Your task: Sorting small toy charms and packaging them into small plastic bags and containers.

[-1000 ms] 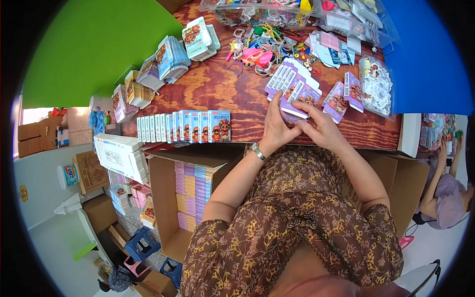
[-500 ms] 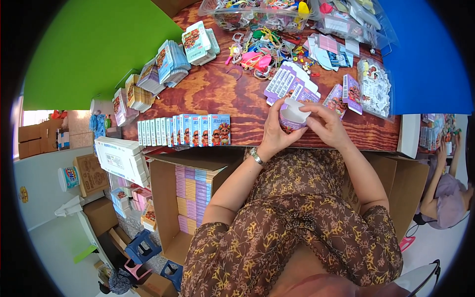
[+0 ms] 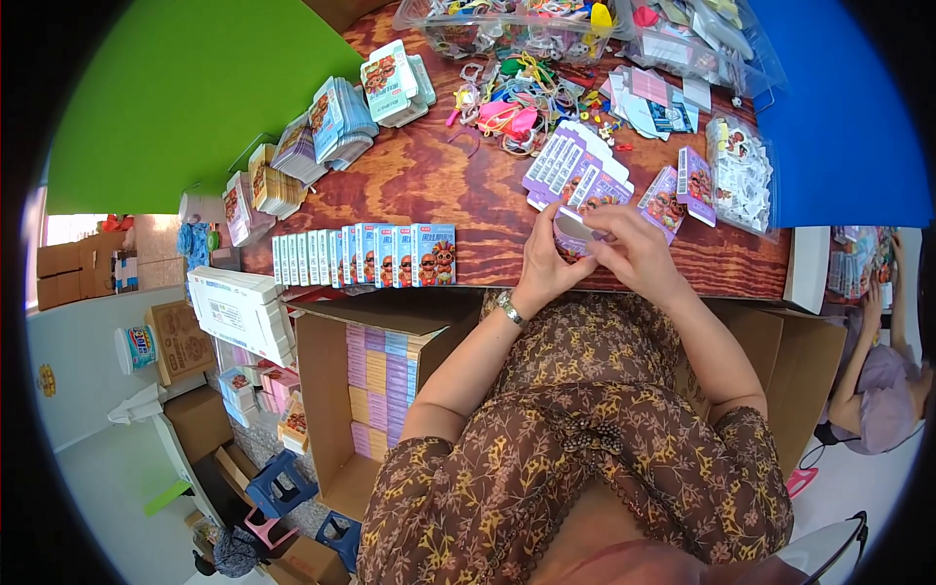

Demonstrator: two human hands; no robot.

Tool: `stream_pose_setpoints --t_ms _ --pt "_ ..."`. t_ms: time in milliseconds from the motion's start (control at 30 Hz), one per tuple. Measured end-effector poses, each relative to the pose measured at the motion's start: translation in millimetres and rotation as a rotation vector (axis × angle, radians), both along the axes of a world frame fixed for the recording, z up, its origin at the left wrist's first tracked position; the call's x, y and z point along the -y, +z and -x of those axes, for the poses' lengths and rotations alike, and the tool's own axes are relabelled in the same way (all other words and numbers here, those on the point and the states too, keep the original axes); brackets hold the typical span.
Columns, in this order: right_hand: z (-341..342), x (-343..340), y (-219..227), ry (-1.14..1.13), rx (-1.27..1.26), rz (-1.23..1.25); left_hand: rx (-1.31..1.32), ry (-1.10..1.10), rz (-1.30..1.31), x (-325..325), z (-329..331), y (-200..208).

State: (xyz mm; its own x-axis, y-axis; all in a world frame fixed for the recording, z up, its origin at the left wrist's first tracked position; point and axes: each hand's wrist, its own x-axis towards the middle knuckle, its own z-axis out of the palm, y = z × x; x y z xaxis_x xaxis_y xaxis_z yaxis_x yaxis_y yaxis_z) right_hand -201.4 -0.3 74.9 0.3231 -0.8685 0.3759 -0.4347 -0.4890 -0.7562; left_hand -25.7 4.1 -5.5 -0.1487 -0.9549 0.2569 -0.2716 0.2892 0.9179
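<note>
A small purple carton (image 3: 569,234) with a pale inside is upright over the table's front edge, its top uncovered. My left hand (image 3: 542,268) is closed round its left side, thumb in front. My right hand (image 3: 639,255) has its bent fingers at the carton's upper right rim and its thumb against the front; the fingertips are partly hidden. Just beyond lie flat, unfolded purple cartons (image 3: 575,166) in an overlapping stack. To the right of them are a purple picture carton (image 3: 661,203) and another one (image 3: 694,185) leaning beside it.
Blue cartons (image 3: 434,255) stand in a row along the front edge. Bundled flat cartons (image 3: 336,125) curve along the left. Small trinkets (image 3: 517,102) lie behind, near clear trays (image 3: 741,175). Below is an open cardboard box (image 3: 327,409) of packed cartons. Another person (image 3: 868,370) works far right.
My right hand has shifted slightly left and over the carton's opening, with fingers more bent. The pale flap that stood up at the top shows less now. My left hand keeps its hold.
</note>
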Motion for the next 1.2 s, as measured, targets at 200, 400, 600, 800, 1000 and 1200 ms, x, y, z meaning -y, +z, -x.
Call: stream_pose_setpoints --t_ms 200,400,600,800,1000,1200 --pt "-2.5 10.5 13.2 -0.020 -0.018 -0.191 0.075 0.025 0.053 1.1 -0.5 5.1" --pt "-8.1 10.7 5.0 -0.026 -0.181 0.023 0.116 0.041 0.076 2.5 1.5 4.1" --pt "-10.0 11.6 6.4 0.033 -0.247 0.112 0.204 0.091 0.043 -2.0 3.9 12.7" --pt "-8.1 4.8 7.3 0.046 -0.263 0.055 0.069 0.079 -0.083 -7.6 9.2 12.8" --pt "-6.6 1.3 -4.0 0.002 -0.174 0.119 0.081 0.152 -0.129 -4.9 12.0 13.6" --pt "-12.0 0.0 -1.6 -0.063 -0.154 0.229 0.142 0.213 -0.020 -4.3 15.1 9.2"
